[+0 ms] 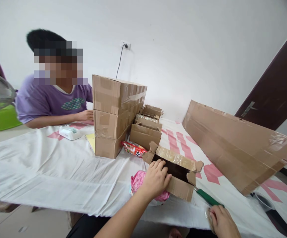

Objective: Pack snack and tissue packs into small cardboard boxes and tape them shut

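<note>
My left hand [155, 178] curls its fingers over the near left wall of an open cardboard box [180, 188]. The box has torn flaps, and its inside is dark. Partly under that wrist lies a pink package [138, 180]. At the table's front edge my right hand [224, 222] is closed on a small translucent piece [209, 218], whose kind I cannot make out. Just beyond it lies a green-handled tool [209, 197], its metal end pointing to the box. A red snack packet [134, 148] lies to the left of the open box.
Taped boxes [106, 124] stand stacked left of centre, with more open boxes [145, 132] to their right. A long cardboard sheet [232, 142] stands on the right. A person [51, 99] sits across the white cloth [59, 172], near a white device [69, 132]. A black-handled tool [278, 221] lies at right.
</note>
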A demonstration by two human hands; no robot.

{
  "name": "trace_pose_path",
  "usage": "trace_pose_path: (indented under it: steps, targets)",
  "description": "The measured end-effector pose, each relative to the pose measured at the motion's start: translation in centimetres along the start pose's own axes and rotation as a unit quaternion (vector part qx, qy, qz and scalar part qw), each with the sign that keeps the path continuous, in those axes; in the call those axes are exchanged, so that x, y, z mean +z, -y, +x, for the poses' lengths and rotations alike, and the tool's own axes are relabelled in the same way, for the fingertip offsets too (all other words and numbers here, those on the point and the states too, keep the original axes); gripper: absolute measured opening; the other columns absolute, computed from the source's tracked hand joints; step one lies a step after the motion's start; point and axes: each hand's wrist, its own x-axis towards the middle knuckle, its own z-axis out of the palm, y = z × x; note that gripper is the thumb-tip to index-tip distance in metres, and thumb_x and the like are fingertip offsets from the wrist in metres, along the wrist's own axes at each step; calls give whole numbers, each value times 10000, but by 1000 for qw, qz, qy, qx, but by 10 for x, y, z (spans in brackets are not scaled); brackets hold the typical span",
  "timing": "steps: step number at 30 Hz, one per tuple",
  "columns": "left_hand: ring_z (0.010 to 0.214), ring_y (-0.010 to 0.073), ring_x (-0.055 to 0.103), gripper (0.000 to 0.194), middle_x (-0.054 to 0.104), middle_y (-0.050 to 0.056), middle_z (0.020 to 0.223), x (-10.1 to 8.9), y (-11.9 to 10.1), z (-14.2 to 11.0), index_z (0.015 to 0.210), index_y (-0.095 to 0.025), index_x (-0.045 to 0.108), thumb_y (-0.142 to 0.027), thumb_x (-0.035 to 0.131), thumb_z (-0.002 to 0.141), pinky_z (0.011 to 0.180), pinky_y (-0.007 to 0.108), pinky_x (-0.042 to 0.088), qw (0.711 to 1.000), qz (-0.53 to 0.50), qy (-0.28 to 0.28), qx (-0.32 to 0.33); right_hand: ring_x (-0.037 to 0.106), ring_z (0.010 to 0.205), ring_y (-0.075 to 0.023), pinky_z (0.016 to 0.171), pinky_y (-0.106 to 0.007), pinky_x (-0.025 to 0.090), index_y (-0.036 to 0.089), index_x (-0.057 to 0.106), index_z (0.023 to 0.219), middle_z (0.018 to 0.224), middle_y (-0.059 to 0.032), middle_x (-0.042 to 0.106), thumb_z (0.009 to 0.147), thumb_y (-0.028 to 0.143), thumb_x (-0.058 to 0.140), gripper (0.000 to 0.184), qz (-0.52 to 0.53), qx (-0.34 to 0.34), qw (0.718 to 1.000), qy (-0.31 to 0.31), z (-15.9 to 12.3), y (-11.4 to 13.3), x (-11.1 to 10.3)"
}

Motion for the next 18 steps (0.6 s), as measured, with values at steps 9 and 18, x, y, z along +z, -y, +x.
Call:
trace_pose_path:
  steps: [9,18]
  targets:
    - [907,241,579,196,653,70,906,-3,-1,2,886,-191,646,-329,510,914,831,422,429,1000,-2,30,-1,578,693,-195,695,-338,426,242,526,690,756,-25,568,900,376,356,302,3,37,999,19,2,2,-5]
    - [1043,273,582,366,650,116,1178,-1,-1,1,1230,-172,532,-326,514,898,901,431,411,1000,-15,4,-11,591,806,-231,769,-368,448,240,594,752,817,-52,607,885,410,392,295,6,43,999,14,10,1,-16]
